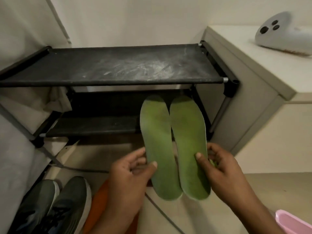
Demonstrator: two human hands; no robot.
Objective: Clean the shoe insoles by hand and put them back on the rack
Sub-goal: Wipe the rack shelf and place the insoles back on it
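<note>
Green insoles, two of them, are held side by side in front of a black rack [111, 68], heels toward the camera and toes pointing at the rack's lower shelves. The left hand [133, 168] pinches the left insole [158, 146] at its outer edge, thumb on the top face and fingers curled beneath. The right hand [219, 168] grips the right insole [189, 142] the same way, thumb pressed on the green surface near the outer edge, fingers wrapped under it. The inner edges of the two insoles run just beside each other, touching or nearly so, along most of their length. Both show darker, worn patches.

The rack's top shelf is dark fabric smeared with pale dust toward its right end; metal tube ends show at the front right corner. A beige cabinet [263, 92] stands against the rack's right side, with a white controller [283, 32] lying near the back of its top. On the floor at the lower left sits a pair of grey shoes [55, 205], beside an orange object [99, 200] partly hidden by the left forearm. A pink object [293, 223] cuts into the lower right corner. A grey cable [162, 211] crosses the floor under the hands.
</note>
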